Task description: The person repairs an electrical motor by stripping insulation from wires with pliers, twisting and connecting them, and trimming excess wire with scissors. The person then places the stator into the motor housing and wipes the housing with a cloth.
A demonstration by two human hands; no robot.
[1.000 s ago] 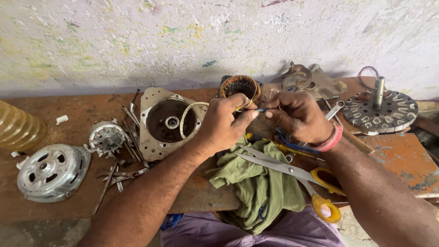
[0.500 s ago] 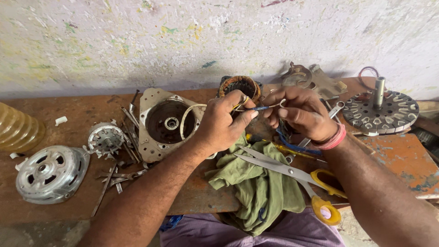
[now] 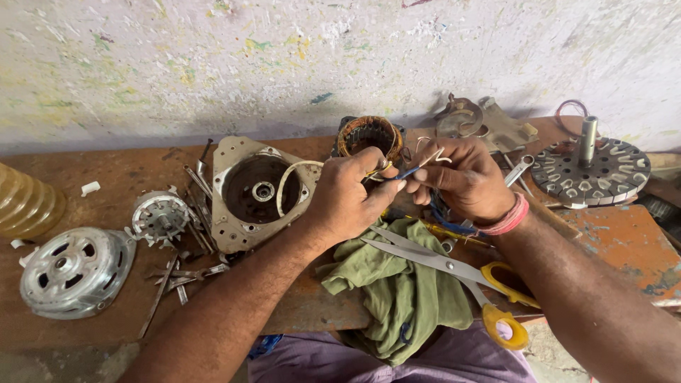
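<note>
Workbench — scissors, green rag

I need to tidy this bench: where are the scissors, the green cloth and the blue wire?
scissors [image 3: 425,257]: head view, on the blades.
green cloth [image 3: 397,294]: head view, its middle fold.
blue wire [image 3: 407,173]: head view, the stretch between both hands.

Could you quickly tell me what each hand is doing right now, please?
Left hand: closed, pinching a thin blue wire at its fingertips.
Right hand: closed, pinching the same wire from the other side.
</note>
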